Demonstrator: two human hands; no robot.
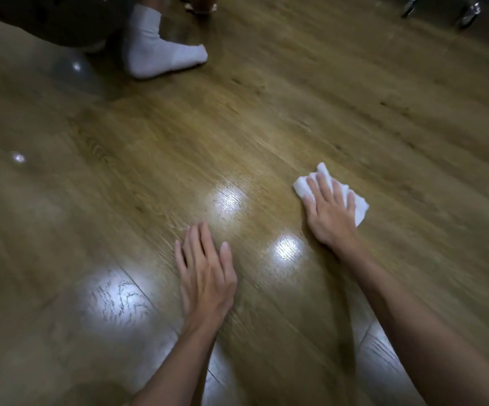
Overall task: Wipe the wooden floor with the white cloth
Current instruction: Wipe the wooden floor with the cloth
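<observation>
Two bare hands worked low over the wooden floor in the single head view. Landmark: the white cloth, a crumpled wad lying flat on the boards.

Head view. The right hand lay on top of the white cloth, fingers straight and slightly spread, pressing it to the boards; cloth showed beyond the fingertips and along the hand's outer edge. The left hand rested palm-down on bare boards well to the near left of the cloth, fingers straight and close together, holding nothing; it appeared to serve as a brace. Three bright light reflections lay on the planks between and near the hands, left of the cloth. Far beyond the cloth, to the upper left, stood another person's foot in a white sock; chair castors showed far beyond it to the right.

Risks, as judged: because the cloth was pressed rather than gripped, a fast stroke could let it bunch or slip from under the palm. The glossy boards could let the bracing hand slide. A long stroke toward the sock could meet that foot.
</observation>
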